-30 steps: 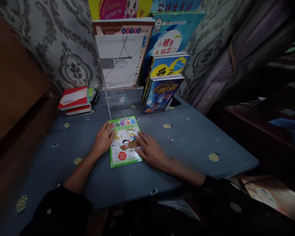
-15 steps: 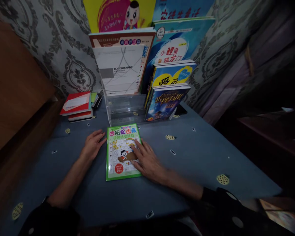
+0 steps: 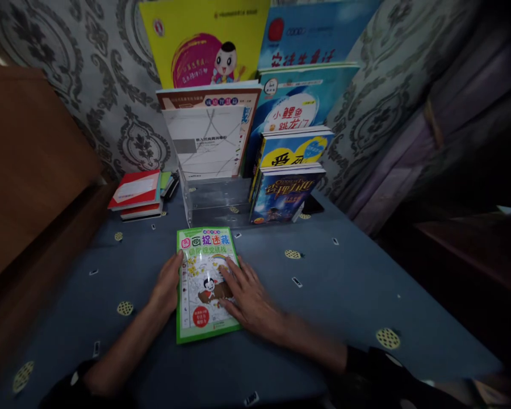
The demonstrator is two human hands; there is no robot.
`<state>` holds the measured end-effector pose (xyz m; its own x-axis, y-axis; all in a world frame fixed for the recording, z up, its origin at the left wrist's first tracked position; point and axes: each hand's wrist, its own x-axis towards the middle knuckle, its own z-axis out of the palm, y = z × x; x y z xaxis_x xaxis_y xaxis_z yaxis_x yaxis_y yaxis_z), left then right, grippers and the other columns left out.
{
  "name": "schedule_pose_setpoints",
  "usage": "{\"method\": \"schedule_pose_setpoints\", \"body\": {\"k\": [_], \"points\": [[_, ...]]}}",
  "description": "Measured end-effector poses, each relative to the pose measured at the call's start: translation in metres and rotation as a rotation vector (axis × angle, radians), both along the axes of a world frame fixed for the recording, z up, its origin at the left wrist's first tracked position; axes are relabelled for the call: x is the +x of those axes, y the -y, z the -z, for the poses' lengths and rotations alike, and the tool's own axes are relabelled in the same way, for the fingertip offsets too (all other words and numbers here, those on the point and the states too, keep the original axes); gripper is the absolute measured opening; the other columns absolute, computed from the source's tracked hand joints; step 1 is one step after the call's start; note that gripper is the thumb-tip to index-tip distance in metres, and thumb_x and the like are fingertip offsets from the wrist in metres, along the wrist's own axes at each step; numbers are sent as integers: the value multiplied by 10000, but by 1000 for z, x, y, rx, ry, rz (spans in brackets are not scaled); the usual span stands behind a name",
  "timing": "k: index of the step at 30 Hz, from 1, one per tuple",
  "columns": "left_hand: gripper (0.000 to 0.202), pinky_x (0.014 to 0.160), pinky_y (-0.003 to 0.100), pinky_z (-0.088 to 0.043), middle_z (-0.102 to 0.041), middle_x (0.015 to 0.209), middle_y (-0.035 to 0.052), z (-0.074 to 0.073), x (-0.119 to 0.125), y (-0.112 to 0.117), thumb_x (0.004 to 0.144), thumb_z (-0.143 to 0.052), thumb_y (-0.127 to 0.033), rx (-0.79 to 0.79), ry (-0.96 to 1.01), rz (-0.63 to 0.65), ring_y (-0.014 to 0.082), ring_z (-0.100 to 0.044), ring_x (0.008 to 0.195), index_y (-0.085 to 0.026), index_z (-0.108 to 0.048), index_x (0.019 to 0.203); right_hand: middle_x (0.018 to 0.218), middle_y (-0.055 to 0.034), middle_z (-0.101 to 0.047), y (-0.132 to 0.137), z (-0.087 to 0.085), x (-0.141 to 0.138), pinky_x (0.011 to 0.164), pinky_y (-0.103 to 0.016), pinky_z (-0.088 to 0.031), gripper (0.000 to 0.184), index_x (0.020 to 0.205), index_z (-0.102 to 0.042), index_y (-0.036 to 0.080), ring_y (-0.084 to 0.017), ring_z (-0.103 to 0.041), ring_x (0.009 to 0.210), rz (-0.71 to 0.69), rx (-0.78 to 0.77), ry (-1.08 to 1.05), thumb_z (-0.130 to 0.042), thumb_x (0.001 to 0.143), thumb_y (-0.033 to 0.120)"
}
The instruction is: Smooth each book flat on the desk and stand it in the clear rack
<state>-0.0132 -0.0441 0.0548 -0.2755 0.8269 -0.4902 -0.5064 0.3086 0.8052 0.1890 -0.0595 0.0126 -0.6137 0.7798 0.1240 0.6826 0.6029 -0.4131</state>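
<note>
One green book [image 3: 202, 267] is on the one desk [image 3: 344, 284], and two hands are at it: one left hand [image 3: 167, 287] and one right hand [image 3: 249, 301]. One clear stand [image 3: 217, 199] shows seven upright covers: yellow book [image 3: 204, 42], blue book [image 3: 315, 34], brown-topped book [image 3: 208, 96], white book [image 3: 204, 139], pale blue book [image 3: 293, 108], yellow-and-blue book [image 3: 296, 150], dark blue book [image 3: 283, 193]. One low stack [image 3: 136, 193] shows two red covers; how many more it holds cannot be told.

A table [image 3: 332, 284] under a blue cloth dotted with small round yellow marks. A green book [image 3: 204, 267] lies flat near the front edge. Behind it stands a clear rack [image 3: 217, 201] with upright books [image 3: 283, 190]. A stack of red books [image 3: 137, 193] sits back left.
</note>
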Motion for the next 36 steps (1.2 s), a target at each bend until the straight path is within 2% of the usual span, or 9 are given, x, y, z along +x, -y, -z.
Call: {"method": "schedule_pose_setpoints", "body": {"k": [8,10,13,19,23,28,31,34,36], "points": [[284,832,388,-612,-784,953,129,-3,8,0,950,-591,-366,108,29,-72,272,-764,900,-117,-699,1035,1697,-63,18,0,6,8,1250,-459,-222,707,1618,-92,255,-256,-60,1550,83,-256,-310,-428,1022,433],[336,828,395,-608,-783,952,124,-7,9,-2,891,-665,-424,176,6,-93,283,-758,915,-121,-701,1030,1695,-62,-39,-6,7,9,1251,-446,-219,688,1616,-117,243,-240,-80,1547,130,-287,-425,-394,1027,466],[491,804,401,-600,-779,940,119,-20,10,-6,778,-738,-568,263,-56,-96,303,-748,911,-126,-709,990,1652,-93,-263,-21,2,7,1235,-483,-256,674,1596,-250,233,-264,-244,1519,131,-286,-589,-427,1004,502],[655,774,358,-574,-764,943,92,-43,4,-8,751,-603,-788,455,-438,-248,283,-707,913,-176,-740,939,1597,-80,-396,-35,-37,6,1192,-548,-325,643,1567,-331,282,-298,-391,1456,183,-41,-743,-505,978,473],[678,733,349,-570,-738,876,77,-31,-8,-1,743,-572,-825,572,-574,-47,275,-682,842,-190,-733,918,1520,-61,-512,-25,-42,14,1168,-528,-379,582,1540,-382,325,-297,-483,1395,202,81,-665,-508,985,449],[692,1006,406,-495,-686,1196,127,-21,-31,7,794,-577,-762,565,-728,239,331,-596,1191,-192,-674,1176,1444,-71,-590,-19,-30,23,1064,-426,-522,538,1505,-447,317,-278,-585,1300,205,102,-645,-510,985,444],[779,1068,443,-441,-617,1321,135,-38,-43,7,760,-712,-631,562,-893,477,341,-542,1259,-211,-525,1389,1411,-96,-615,-24,-32,22,1029,-415,-548,512,1489,-468,283,-275,-613,1264,197,90,-636,-487,996,418],[899,996,423,-486,-666,1161,89,-65,-46,2,753,-770,-411,577,-1035,709,272,-635,1054,-233,-341,1522,1394,-107,-622,-37,-44,19,1046,-415,-532,483,1471,-481,259,-267,-600,1279,163,132,-635,-466,1004,382],[929,893,376,-532,-676,1017,45,-85,-42,-5,720,-778,-317,644,-1069,723,225,-656,882,-230,-331,1529,1366,-122,-634,-49,-63,18,1054,-425,-522,458,1450,-495,239,-267,-605,1267,93,204,-664,-435,1011,356]]}}
